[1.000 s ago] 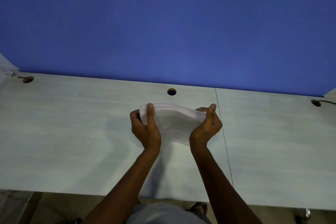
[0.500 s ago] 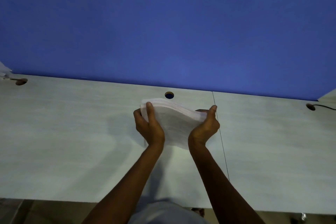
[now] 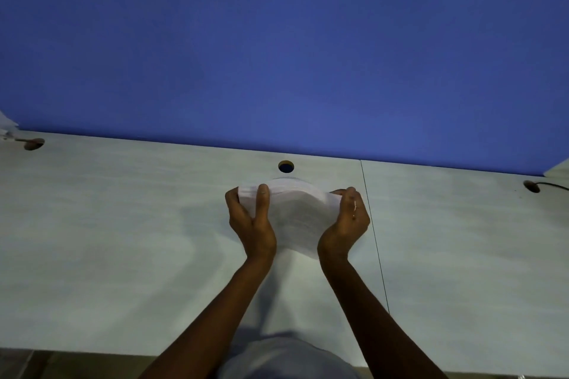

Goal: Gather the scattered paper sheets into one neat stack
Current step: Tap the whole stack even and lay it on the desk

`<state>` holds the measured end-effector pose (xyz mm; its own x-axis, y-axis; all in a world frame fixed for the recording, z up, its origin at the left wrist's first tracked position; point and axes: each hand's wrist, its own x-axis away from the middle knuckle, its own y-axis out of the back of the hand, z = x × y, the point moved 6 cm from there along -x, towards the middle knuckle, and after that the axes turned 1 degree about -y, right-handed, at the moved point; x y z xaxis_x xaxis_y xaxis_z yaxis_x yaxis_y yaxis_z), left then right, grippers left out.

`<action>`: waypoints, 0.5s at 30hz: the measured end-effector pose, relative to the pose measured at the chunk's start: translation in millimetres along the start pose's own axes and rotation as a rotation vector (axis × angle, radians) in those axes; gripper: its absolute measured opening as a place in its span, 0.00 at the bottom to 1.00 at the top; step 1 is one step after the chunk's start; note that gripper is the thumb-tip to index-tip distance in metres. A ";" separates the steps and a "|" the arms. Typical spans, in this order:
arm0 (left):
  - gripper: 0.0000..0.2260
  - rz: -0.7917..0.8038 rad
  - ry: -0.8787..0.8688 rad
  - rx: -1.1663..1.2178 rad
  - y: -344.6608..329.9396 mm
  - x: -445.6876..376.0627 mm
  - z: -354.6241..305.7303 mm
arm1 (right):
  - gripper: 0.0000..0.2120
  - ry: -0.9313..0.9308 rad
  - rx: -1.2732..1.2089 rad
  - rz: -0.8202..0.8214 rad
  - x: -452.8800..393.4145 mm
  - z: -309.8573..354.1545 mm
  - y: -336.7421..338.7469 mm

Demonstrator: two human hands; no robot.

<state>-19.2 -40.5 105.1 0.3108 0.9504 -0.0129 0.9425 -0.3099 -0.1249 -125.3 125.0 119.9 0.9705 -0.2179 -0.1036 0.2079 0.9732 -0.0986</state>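
Note:
A stack of white paper sheets (image 3: 295, 212) stands on edge above the pale desk (image 3: 123, 240), bowed upward in the middle. My left hand (image 3: 251, 218) grips its left side, thumb across the front and fingers behind. My right hand (image 3: 346, 221) grips the right side, fingers curled over the top edge. The sheets' lower edge is partly hidden between my wrists, and I cannot tell whether it touches the desk.
A blue partition wall (image 3: 277, 55) rises behind the desk. A round cable hole (image 3: 286, 166) lies just beyond the stack. Two more holes sit at far left (image 3: 34, 144) and far right (image 3: 531, 186), the right one with a cable. A seam (image 3: 374, 240) runs down the desk beside my right hand.
The stack's bow has shifted from the left side toward the middle and risen higher. Both hands stay on its sides, and my right fingers have curled further over the top edge.

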 end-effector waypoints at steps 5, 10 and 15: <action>0.37 0.069 -0.066 0.028 4.8 -0.7 2.6 | 0.26 0.114 -0.005 0.199 -3.9 -13.9 8.4; 0.46 0.372 -0.114 -0.238 -1.0 -6.6 15.7 | 0.40 -0.004 0.036 0.396 -0.6 -34.2 9.5; 0.35 0.621 0.229 -0.423 7.3 -52.4 56.8 | 0.33 -0.125 0.205 0.738 -28.6 -65.6 6.9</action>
<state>-35.5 -91.1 48.6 0.7701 0.5851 0.2541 0.5405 -0.8101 0.2271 -159.7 133.1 57.2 0.8708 0.4898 0.0429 -0.4907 0.8602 0.1390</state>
